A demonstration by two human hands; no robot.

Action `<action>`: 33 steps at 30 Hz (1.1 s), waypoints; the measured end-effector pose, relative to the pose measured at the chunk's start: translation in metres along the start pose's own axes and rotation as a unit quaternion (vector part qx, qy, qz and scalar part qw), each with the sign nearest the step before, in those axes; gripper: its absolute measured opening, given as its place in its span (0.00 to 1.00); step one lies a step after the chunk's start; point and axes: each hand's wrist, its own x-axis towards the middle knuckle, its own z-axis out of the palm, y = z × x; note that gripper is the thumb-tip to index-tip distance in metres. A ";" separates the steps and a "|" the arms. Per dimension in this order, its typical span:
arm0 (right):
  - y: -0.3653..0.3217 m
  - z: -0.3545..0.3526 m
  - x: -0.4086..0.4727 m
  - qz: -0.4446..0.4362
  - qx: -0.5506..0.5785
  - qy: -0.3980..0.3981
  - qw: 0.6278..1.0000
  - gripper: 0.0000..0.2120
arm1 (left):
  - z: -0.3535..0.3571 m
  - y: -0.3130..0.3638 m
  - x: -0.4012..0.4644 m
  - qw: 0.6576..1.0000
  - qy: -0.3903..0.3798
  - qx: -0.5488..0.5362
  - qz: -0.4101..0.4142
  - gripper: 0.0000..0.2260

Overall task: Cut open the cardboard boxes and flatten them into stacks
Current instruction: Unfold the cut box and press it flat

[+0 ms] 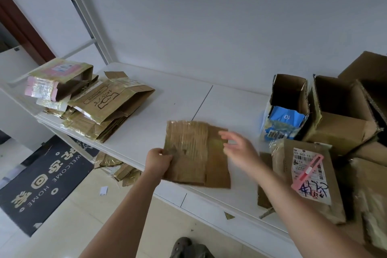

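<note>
**Clerk:** Item one, your left hand (158, 161). Where is it, and what does it hold?

**Checker:** Near the front edge of the counter (226, 107). Its fingers (165, 156) are clenched on the left edge of a flattened cardboard piece (195, 153), brown, taped, lifted a little and tilted over the counter top.

**Clerk:** Item two, your right hand (240, 148).

**Checker:** Just beside the right part of the same piece, blurred. Its fingers (225, 135) are spread and released, grasping nothing; whether they touch the cardboard, I cannot tell.

**Clerk:** Item three, flattened stock.

**Checker:** One stack of flattened boxes (104, 111) at the left end of the counter, well apart from your hands. A part-collapsed pink-labelled box (59, 81) lies on top at its far left. More cardboard scraps (123, 172) lie on the floor below the counter edge.

**Clerk:** Item four, boxes not yet flattened.

**Checker:** At your right: a small blue-printed box (287, 111), upright and open at the top. Beside it, a larger open brown box (341, 117). Nearer you, a closed box with a shipping label (310, 178), and on that label rests a pink utility knife (307, 172), untouched by either hand.

**Clerk:** Item five, surroundings.

**Checker:** A dark welcome mat (41, 178) on the tiled floor at left. A shoe (188, 247) at the bottom of the view. A small cardboard chip (228, 215) on the counter's front edge.
</note>
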 end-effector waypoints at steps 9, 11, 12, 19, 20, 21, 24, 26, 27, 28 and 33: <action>0.067 0.070 0.009 -0.051 -0.417 -0.089 0.903 0.25 | 0.021 -0.036 0.005 0.882 -0.083 0.385 0.258 0.23; 0.068 0.077 0.009 -0.067 -0.456 -0.075 0.884 0.25 | 0.023 -0.047 0.009 0.867 -0.146 0.407 0.247 0.25; 0.070 0.080 0.009 -0.072 -0.477 -0.078 0.872 0.25 | 0.024 -0.052 0.010 0.865 -0.157 0.411 0.242 0.27; 0.094 0.090 0.008 -0.076 -0.495 -0.075 0.862 0.31 | 0.027 -0.047 0.010 0.905 -0.135 0.351 0.200 0.29; 0.092 0.089 0.008 -0.072 -0.485 -0.086 0.867 0.32 | 0.027 -0.044 0.006 0.930 -0.103 0.301 0.186 0.29; 0.092 0.087 0.009 -0.078 -0.482 -0.088 0.868 0.34 | 0.027 -0.041 0.004 0.956 -0.057 0.230 0.173 0.28; 0.094 0.085 0.009 -0.080 -0.482 -0.084 0.868 0.40 | 0.025 -0.025 -0.008 0.991 0.071 0.057 0.099 0.24; 0.095 0.081 0.009 -0.077 -0.474 -0.094 0.872 0.42 | 0.019 -0.014 -0.009 0.994 0.077 0.046 0.057 0.22; 0.090 0.079 0.009 -0.077 -0.467 -0.099 0.875 0.42 | 0.014 -0.010 -0.009 0.996 0.057 0.048 0.049 0.20; 0.086 0.077 0.010 -0.072 -0.458 -0.105 0.880 0.41 | 0.008 -0.005 -0.010 0.998 0.034 0.040 0.042 0.18; 0.044 0.098 0.019 -0.054 -0.315 0.032 0.947 0.31 | -0.034 0.014 -0.001 0.992 0.078 -0.095 0.006 0.11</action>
